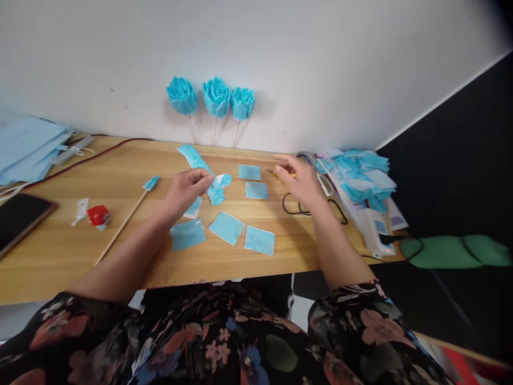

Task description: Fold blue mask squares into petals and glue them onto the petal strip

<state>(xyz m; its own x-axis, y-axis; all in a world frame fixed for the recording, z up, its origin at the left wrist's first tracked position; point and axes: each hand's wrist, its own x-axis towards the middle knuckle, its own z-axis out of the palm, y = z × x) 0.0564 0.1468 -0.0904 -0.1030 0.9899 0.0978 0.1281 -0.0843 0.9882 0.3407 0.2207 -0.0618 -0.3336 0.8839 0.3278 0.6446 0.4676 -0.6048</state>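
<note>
My left hand (191, 188) pinches the edge of a small blue and white petal-like piece (218, 188) above the table. Behind it lies a row of gathered blue pieces (195, 158). My right hand (295, 176) is over the table with its fingers around or beside a thin yellow-handled tool (276, 172); the exact grip is unclear. Between and below my hands lie several flat blue rectangles, such as one at the front (259, 240) and one at the back (249, 171). A wooden stick with a blue tip (151, 183) lies left of my left hand.
Three blue flowers (216, 97) on sticks lean against the wall. Blue sheets (30, 144), a phone (22, 216) and a red wrapped item (98, 215) are at left. At right are a black cord (296, 212), a pile of blue pieces (360, 176) and a white box (372, 230).
</note>
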